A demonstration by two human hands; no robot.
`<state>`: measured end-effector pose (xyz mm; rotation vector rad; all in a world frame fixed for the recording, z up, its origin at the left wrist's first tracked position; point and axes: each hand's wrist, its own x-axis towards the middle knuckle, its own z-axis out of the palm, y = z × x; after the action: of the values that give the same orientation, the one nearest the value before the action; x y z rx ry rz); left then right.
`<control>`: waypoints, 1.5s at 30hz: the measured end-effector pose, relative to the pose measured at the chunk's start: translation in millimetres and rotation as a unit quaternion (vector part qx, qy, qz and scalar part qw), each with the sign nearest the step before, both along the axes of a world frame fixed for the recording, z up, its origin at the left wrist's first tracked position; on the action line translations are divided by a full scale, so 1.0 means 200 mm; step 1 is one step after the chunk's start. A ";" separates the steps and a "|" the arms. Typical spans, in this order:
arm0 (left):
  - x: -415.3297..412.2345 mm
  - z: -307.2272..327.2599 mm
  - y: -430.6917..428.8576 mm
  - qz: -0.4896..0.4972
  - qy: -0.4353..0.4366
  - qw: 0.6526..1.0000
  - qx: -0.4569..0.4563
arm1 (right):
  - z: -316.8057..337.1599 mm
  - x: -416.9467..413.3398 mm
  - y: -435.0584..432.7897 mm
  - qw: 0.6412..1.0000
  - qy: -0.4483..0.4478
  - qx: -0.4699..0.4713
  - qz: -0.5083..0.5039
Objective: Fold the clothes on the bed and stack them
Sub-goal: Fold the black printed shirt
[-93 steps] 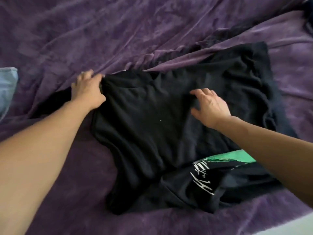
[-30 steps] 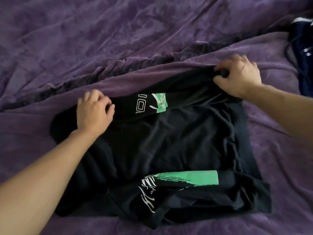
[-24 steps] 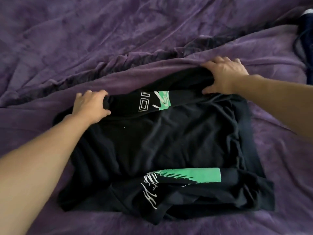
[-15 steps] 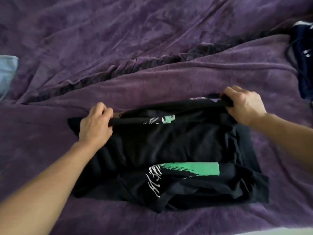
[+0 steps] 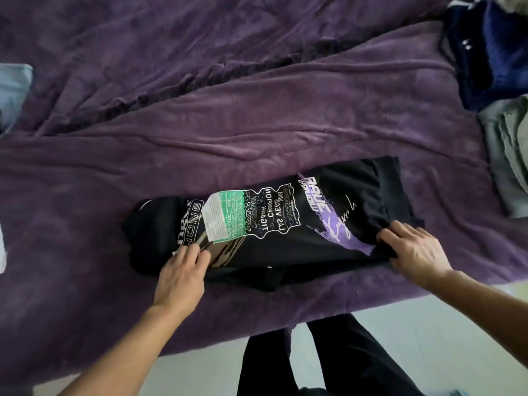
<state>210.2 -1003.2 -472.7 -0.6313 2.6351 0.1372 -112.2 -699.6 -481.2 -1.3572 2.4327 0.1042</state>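
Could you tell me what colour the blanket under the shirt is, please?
The blanket is purple; head view.

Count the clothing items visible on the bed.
4: a black shirt in the middle, a navy garment top right, a grey garment just below it, a light blue garment at the left edge. More may be hidden off-frame.

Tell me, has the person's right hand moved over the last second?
Yes. The right hand has come toward the person, from near the dark crease in the purple blanket to the black shirt's near edge.
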 end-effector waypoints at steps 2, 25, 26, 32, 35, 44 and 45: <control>0.06 0.00 0.04 -0.013 -0.043 0.999 0.004 | -0.02 0.09 0.05 0.992 -0.023 0.122 0.000; -0.24 -0.36 0.45 -0.080 -0.019 0.993 0.081 | -0.07 -0.13 -0.06 0.818 -0.249 -0.175 -0.487; -0.25 -0.32 0.42 -0.051 0.012 0.993 0.104 | 0.00 -0.12 -0.08 0.839 -0.222 -0.187 -0.460; -0.08 -0.10 0.11 0.288 0.231 0.926 0.078 | 0.38 0.22 -0.43 0.935 -0.142 -0.165 -0.281; 0.09 -0.05 -0.03 0.391 0.229 0.891 0.024 | 0.33 0.50 -0.68 0.953 -0.220 -0.113 -0.175; 0.01 -0.07 0.05 0.276 0.272 0.922 -0.016 | 0.00 0.66 -0.64 0.955 -0.176 -0.202 -0.126; -0.06 -0.10 0.11 0.223 0.254 0.941 0.005 | -0.04 0.61 -0.61 0.955 -0.167 -0.181 -0.168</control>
<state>199.0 -980.5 -491.8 -1.3385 2.9095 0.5085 10.3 -820.9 -488.9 -0.9665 2.4125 -0.6328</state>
